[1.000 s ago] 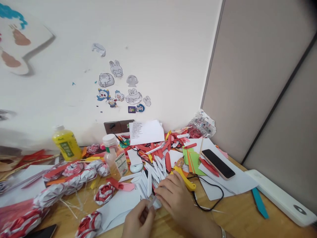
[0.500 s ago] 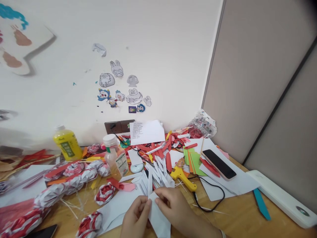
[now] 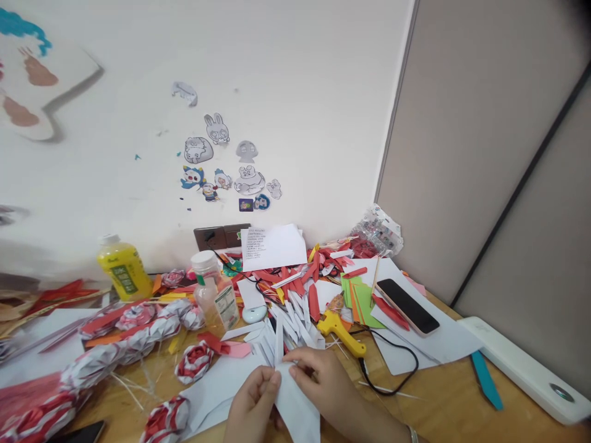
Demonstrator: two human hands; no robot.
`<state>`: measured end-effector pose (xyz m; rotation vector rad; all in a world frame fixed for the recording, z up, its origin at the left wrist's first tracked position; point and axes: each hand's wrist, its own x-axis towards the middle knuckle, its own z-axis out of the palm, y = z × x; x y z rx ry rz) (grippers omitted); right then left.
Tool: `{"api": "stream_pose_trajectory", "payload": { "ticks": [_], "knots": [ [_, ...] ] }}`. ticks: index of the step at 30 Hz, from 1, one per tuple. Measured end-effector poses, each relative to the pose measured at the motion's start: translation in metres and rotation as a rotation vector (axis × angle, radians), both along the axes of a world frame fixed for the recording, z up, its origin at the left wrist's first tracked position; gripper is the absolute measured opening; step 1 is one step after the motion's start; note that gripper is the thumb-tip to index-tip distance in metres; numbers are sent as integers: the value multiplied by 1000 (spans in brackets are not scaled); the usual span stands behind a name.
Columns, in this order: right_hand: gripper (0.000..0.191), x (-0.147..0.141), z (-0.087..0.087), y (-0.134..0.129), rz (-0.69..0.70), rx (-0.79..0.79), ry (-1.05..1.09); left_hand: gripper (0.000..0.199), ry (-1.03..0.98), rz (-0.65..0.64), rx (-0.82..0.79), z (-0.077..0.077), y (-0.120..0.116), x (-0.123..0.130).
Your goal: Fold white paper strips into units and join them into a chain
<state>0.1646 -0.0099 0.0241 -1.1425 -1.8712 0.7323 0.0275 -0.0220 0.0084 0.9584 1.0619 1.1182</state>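
Observation:
A white sheet of paper (image 3: 299, 409), narrowed toward its far end, is held between both hands above the table's front edge. My left hand (image 3: 255, 400) pinches its left side near the tip, thumb on top. On the other edge, my right hand (image 3: 318, 380) grips with thumb and bent fingers. Just beyond the fingertips lies a heap of folded white paper strips (image 3: 295, 320). Flat white sheets (image 3: 210, 394) rest left of my left hand. A red and white paper rosette (image 3: 166, 418) sits farther left, with another rosette (image 3: 194, 362) behind it.
A yellow glue gun (image 3: 341, 332) with a black cable lies right of the strips. Beyond it are green paper (image 3: 367, 301) and a phone (image 3: 407, 306). A clear jar (image 3: 215, 292) and a yellow bottle (image 3: 124, 271) stand at left. A white device (image 3: 526, 369) borders the right side.
The near part of the white paper has shifted slightly and looks more slanted. Both hands keep their pinch in nearly the same place.

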Motion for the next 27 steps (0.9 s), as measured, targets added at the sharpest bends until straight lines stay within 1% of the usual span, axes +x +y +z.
{"api": "stream_pose_trajectory", "payload": {
  "ticks": [3, 6, 10, 15, 19, 24, 27],
  "knots": [
    [25, 1, 4, -2, 44, 48, -12, 27, -17, 10, -2, 0, 1, 0],
    [27, 2, 4, -1, 59, 74, -17, 29, -31, 18, 6, -1, 2, 0],
    [28, 1, 1, 0, 63, 101, -27, 28, -23, -27, 26, -4, 2, -2],
    [18, 1, 6, -2, 54, 101, -34, 25, -21, -60, 21, -4, 2, -2],
    [15, 1, 7, -1, 22, 44, 24, 25, 18, -30, 65, -2, 2, -1],
    [16, 0, -3, 4, 8, -96, 65, 24, 46, -14, 84, -1, 1, 0],
    [13, -1, -6, 6, 12, -141, 79, 24, 37, -17, 91, -3, 2, 0]
  ]
}}
